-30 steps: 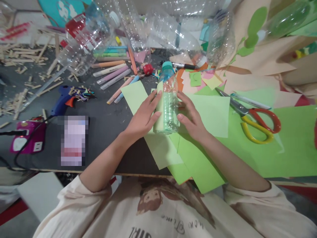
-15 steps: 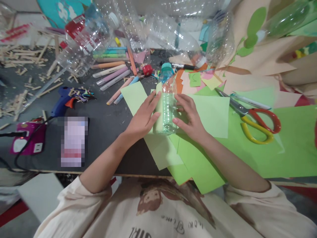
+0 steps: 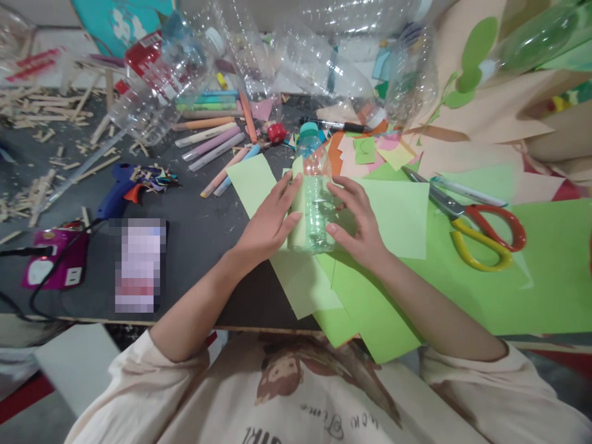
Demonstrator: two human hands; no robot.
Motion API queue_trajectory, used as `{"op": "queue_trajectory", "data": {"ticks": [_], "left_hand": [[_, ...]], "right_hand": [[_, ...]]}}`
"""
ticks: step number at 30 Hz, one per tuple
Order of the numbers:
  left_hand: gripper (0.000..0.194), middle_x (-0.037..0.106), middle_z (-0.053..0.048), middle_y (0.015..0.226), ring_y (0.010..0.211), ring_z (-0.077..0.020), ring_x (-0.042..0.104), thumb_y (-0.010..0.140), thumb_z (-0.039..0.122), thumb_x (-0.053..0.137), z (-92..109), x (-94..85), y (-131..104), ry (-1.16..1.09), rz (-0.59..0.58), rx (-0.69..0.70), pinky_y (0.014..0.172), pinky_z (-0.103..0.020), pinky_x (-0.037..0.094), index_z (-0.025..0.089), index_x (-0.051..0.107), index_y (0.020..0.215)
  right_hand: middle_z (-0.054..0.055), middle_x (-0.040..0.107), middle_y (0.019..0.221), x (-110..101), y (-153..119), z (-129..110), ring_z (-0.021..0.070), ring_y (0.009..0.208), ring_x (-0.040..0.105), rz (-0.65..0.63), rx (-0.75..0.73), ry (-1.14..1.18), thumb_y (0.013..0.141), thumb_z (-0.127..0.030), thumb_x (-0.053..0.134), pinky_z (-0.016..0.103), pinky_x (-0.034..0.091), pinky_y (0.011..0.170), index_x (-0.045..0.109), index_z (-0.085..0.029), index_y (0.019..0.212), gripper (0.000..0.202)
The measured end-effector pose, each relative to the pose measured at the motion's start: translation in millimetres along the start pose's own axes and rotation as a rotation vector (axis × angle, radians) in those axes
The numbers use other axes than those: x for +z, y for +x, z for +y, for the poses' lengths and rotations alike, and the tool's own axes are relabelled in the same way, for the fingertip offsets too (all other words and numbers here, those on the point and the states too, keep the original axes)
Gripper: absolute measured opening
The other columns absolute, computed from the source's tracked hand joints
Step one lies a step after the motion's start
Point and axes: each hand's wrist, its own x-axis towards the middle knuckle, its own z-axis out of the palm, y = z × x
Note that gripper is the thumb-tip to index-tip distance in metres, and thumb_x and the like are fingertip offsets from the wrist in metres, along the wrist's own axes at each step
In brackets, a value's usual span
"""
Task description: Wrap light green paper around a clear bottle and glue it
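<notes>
A clear plastic bottle (image 3: 318, 206) with a teal cap (image 3: 309, 129) lies on light green paper, its cap pointing away from me. My left hand (image 3: 271, 222) presses a pale green paper edge (image 3: 298, 216) against the bottle's left side, fingers extended along it. On the other side, my right hand (image 3: 358, 219) is curved, with its thumb and fingertips at the bottle's right wall. A light green sheet (image 3: 398, 216) spreads out under and beyond my right hand. Another pale green strip (image 3: 305, 287) runs below the bottle towards the table edge.
Scissors (image 3: 456, 213) with red and yellow handles lie right on a large green sheet (image 3: 555, 265). To the left are a blue glue gun (image 3: 113, 197), a phone (image 3: 139, 265) and a purple power socket (image 3: 55, 259). Markers (image 3: 215, 145), wood sticks (image 3: 50, 108) and clear bottles (image 3: 319, 58) lie behind.
The bottle has turned slightly, its cap shifting a little left and towards me. My right hand has moved slightly right with its base; my left hand stays almost in place.
</notes>
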Motion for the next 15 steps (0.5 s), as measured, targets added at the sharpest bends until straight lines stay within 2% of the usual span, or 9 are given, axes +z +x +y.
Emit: {"op": "queue_trajectory", "data": {"ticks": [5, 11, 15], "left_hand": [[0.068, 0.017, -0.005, 0.166, 0.154, -0.0282, 0.014, 0.096, 0.065, 0.014, 1.8, -1.0, -0.3, 0.019, -0.001, -0.014, 0.124, -0.046, 0.020, 0.034, 0.012, 0.156], [0.068, 0.018, -0.005, 0.166, 0.154, -0.0279, 0.015, 0.096, 0.065, 0.012, 1.4, -0.8, 0.1, 0.029, -0.006, -0.003, 0.123, -0.046, 0.022, 0.033, 0.015, 0.156], [0.068, 0.018, -0.004, 0.166, 0.154, -0.0270, 0.015, 0.096, 0.065, 0.013, 2.1, -0.6, 0.0, 0.018, -0.002, -0.011, 0.124, -0.044, 0.022, 0.033, 0.014, 0.156]], "right_hand": [[0.009, 0.041, 0.146, 2.4, -1.8, 1.0, 0.0340, 0.134, 0.044, -0.016, 0.037, -0.001, 0.089, -0.059, 0.054, 0.055, 0.054, 0.093, 0.045, -0.040, 0.143, 0.058], [0.009, 0.037, 0.153, 4.0, -2.0, 0.9, 0.0312, 0.121, 0.056, -0.061, 0.112, 0.041, 0.091, -0.059, 0.052, 0.052, 0.056, 0.089, 0.038, -0.038, 0.148, 0.062], [0.009, 0.041, 0.152, 2.8, 0.2, -0.3, 0.0319, 0.132, 0.049, -0.067, 0.111, 0.030, 0.092, -0.058, 0.050, 0.049, 0.058, 0.088, 0.041, -0.039, 0.147, 0.059]]}}
